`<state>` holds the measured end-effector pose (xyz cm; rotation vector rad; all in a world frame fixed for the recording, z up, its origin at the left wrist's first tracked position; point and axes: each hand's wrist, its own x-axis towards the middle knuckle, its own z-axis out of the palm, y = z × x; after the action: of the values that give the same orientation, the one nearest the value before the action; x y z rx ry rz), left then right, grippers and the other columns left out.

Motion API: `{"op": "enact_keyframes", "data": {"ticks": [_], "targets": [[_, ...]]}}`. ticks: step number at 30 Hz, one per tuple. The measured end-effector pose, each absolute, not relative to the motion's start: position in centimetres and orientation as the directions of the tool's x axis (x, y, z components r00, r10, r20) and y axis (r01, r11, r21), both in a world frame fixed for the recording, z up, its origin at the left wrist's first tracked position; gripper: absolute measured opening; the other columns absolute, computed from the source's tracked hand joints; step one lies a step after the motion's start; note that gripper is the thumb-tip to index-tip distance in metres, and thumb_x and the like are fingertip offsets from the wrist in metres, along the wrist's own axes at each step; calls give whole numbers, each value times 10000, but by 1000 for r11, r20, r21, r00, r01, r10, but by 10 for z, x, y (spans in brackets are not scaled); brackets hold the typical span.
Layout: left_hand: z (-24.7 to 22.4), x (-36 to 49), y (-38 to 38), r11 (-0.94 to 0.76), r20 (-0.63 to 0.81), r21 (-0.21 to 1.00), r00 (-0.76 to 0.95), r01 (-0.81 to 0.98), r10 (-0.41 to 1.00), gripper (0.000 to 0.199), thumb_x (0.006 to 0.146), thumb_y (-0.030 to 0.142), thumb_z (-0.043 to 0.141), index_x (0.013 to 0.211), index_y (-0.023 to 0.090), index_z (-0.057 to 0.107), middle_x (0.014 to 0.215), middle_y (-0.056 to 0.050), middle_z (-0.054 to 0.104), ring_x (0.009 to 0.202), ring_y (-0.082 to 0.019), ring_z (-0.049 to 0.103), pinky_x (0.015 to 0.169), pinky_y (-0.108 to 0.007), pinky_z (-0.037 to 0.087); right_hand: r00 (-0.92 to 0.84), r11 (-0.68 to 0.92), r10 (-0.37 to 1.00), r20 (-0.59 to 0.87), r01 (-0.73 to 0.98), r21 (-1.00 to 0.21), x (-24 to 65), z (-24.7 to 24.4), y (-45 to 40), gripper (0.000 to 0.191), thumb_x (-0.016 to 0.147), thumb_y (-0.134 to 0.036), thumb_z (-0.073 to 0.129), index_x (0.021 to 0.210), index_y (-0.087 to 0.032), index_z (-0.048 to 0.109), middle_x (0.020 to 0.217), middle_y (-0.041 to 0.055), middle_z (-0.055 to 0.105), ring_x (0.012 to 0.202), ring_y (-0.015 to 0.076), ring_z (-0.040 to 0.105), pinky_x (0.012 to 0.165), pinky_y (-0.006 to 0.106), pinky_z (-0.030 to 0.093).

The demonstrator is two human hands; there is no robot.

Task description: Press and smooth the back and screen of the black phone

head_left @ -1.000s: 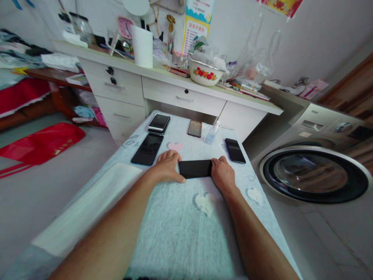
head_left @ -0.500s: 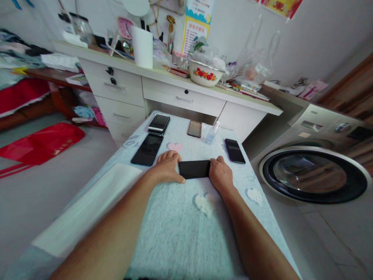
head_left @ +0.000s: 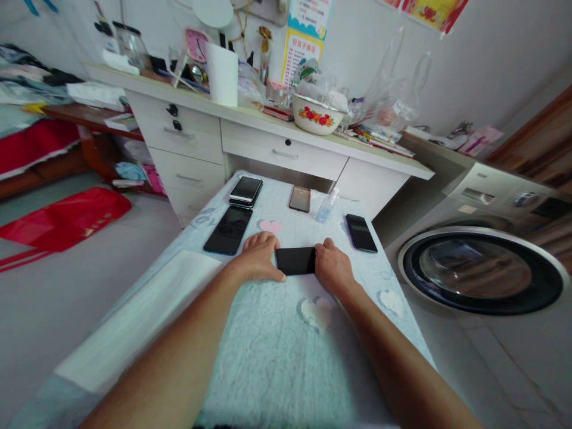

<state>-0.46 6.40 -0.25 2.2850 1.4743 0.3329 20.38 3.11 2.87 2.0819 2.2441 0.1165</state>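
Note:
A dark phone (head_left: 295,261) lies sideways on the cloth-covered table (head_left: 277,357), between my two hands. My left hand (head_left: 263,257) grips its left end, thumb at the near edge and fingers at the far side. Over its right end my right hand (head_left: 331,264) is closed, with the fingers curled and partly hidden. A larger black phone (head_left: 229,230) rests just left of my left hand, and stacked phones (head_left: 245,189) lie behind it. Further back are a brown phone case (head_left: 300,198) and a clear spray bottle (head_left: 327,206). Another phone (head_left: 361,232) lies at the right edge.
A folded white cloth (head_left: 143,322) lies along the table's left side. Behind stands a white cabinet (head_left: 179,146) with a flowered bowl (head_left: 318,114) and a paper roll (head_left: 222,74) on top. A washing machine (head_left: 478,202) is at the right, a red bag (head_left: 67,220) on the floor.
My right hand has slid a little left along the phone and covers more of its right end. My left hand keeps its place at the left end. The view has shifted slightly.

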Motion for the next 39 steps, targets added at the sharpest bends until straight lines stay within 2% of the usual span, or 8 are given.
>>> {"op": "enact_keyframes", "data": {"ticks": [8,14,25,39], "targets": [[1,-3,63,-349,-32,449,405,823,914,680,447,538,730,1002,256,457,1171,-46,443,1163,-289,424,988,-377,348,-163,162,987,7,983,92,186,29,29,325,968,-239,297,1014,-178,613,1020,92,537,817,184,594,656,285,421],[1,-3,63,-350,-37,442,407,826,913,677,443,539,733,992,262,449,1169,-40,441,1163,-280,418,986,-377,345,-237,237,971,6,971,37,181,26,22,312,969,-238,300,1105,-194,578,1045,82,534,837,176,574,655,279,400],[2,-3,62,-342,-50,442,404,829,913,684,447,541,736,1004,262,453,1181,-37,442,1174,-284,412,989,-383,341,-368,367,929,-27,929,-46,182,28,12,294,962,-236,335,1148,-229,563,1041,52,543,834,162,548,661,258,363],[-2,-3,64,-362,-32,430,415,827,909,680,460,553,724,1010,259,453,1177,-42,442,1175,-283,411,984,-384,347,-302,302,953,23,953,-17,184,24,28,355,986,-269,280,1162,-237,587,1040,61,544,847,170,562,683,267,379]]}}
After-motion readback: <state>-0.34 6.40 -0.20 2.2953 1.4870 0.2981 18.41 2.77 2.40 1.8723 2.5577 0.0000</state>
